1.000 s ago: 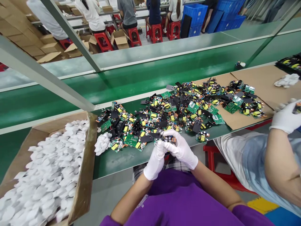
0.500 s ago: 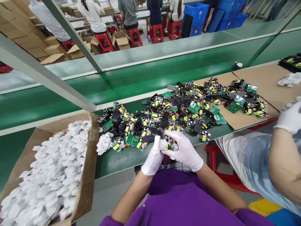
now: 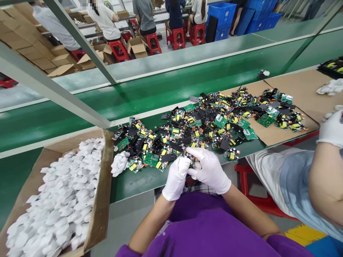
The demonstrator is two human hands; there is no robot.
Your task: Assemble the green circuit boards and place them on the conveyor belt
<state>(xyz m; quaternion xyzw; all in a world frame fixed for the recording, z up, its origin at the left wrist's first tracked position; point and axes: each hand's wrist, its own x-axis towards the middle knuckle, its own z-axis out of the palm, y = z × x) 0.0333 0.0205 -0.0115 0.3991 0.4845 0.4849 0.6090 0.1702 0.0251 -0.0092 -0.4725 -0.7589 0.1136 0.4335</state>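
Observation:
In front of my body, just over the near edge of the table, both white-gloved hands are brought together. My left hand [image 3: 175,176] is closed, with its thumb side up. Curled in from the other side is my right hand [image 3: 209,169], thumb and fingers bent round the same spot. Between them a small part of a circuit board [image 3: 192,164] with components shows; the gloves hide most of it. Just beyond the hands lies a wide heap of green circuit boards [image 3: 151,159] with yellow, black and orange parts. A clump of white pieces [image 3: 119,164] sits left of the hands.
A cardboard box [image 3: 103,185] full of white pieces stands at the left. Beyond the heap runs a green conveyor belt [image 3: 166,91], with a slanted metal post [image 3: 77,96] at the left. A co-worker's gloved hand [image 3: 332,128] is at the right, near a cardboard sheet [image 3: 305,89].
My left fingers have closed further over the spot between the hands, so less of the board shows. The view has shifted slightly. The co-worker's hand at the right has moved a little.

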